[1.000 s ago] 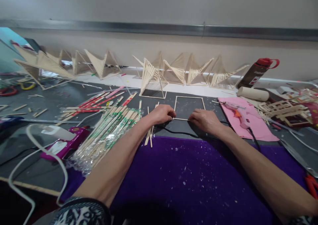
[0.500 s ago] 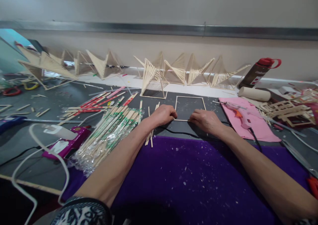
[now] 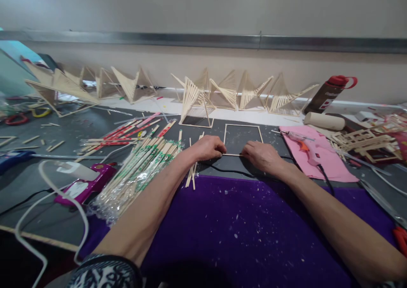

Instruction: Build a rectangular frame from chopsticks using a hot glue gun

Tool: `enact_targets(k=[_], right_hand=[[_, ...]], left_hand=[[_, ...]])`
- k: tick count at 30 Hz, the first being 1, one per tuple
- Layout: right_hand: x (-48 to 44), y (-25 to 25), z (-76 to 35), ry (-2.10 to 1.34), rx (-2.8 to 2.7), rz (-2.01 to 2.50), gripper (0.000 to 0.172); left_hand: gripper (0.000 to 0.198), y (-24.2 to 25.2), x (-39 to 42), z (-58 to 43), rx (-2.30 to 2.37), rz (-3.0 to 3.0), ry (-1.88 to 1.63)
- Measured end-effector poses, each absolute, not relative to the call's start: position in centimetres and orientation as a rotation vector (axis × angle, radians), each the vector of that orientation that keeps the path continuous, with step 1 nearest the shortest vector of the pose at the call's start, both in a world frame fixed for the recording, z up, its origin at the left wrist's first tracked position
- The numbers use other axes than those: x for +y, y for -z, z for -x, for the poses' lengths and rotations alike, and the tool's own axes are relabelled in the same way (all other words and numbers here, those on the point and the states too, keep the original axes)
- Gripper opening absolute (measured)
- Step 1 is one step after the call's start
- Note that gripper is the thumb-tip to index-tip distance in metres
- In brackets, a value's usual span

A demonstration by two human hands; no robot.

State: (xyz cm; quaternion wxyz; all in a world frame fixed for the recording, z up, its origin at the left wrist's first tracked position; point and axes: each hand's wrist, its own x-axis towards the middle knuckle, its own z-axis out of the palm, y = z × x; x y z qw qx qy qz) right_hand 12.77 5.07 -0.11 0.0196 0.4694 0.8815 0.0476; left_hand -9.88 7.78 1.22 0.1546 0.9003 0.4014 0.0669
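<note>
A square frame of thin wooden sticks [image 3: 242, 125] lies flat on the dark tabletop in front of me. My left hand [image 3: 210, 147] is closed at its near left corner, the fingertips pinching the wood there. At the near right corner my right hand [image 3: 261, 154] is closed too, its curled fingers on the end of the near stick. Both corners are partly covered by the fingers. A few loose wooden sticks [image 3: 192, 175] lie beside and partly under my left wrist. A black cable [image 3: 230, 169] runs across the table just below the frame.
Several twisted stick models [image 3: 195, 99] stand along the wall. Wrapped chopsticks [image 3: 140, 169] and a magenta power strip [image 3: 92, 182] lie left. A glue gun [image 3: 307, 146] rests on pink cloth [image 3: 337, 171], right, near a bottle [image 3: 327, 95] and scissors [image 3: 381, 203]. Purple cloth [image 3: 248, 224] covers the front.
Both hands stay at the near corners of the frame with barely any movement. The whole view has shifted very slightly.
</note>
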Motion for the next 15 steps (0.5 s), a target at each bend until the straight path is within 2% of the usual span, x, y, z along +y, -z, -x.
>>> enact_targets(k=[8,15], right_hand=[[5.32,0.59,-13.05,-0.099,2.788,-1.441,0.018],[5.36,0.72,-13.15,-0.087,2.824,-1.450,0.017]], left_hand=[[0.016,-0.68,7.69,9.43,1.209,-2.664,-0.200],[0.017,-0.81,7.78,9.41,1.171,-2.688,-0.205]])
